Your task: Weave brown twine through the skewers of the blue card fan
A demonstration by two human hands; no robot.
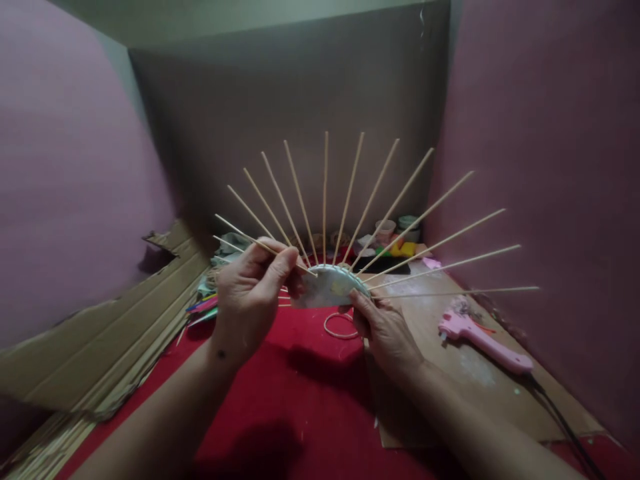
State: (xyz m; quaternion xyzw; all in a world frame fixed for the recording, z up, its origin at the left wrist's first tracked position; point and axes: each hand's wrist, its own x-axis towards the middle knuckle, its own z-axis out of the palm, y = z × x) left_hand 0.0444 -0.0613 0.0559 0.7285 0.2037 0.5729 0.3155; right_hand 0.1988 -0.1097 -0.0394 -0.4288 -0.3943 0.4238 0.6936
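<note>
In front of me is a half-round grey piece (327,288) with thin wooden sticks (325,200) fanning out from its curved edge. My right hand (387,330) grips the piece at its lower right corner, thumb on the near face. My left hand (255,287) is closed, with thumb and fingers pinching one wooden stick (235,229) at the left of the fan. That stick's inner end lies across the front of the grey piece near its upper left edge. The left fingertips behind the piece are partly hidden.
A pink glue gun (485,341) with a black cord lies on a brown board (450,393) at the right. A thin ring (341,326) rests on the red cloth (300,400). Cardboard sheets (110,333) lean at the left. Cups (386,230) and coloured scraps stand at the back.
</note>
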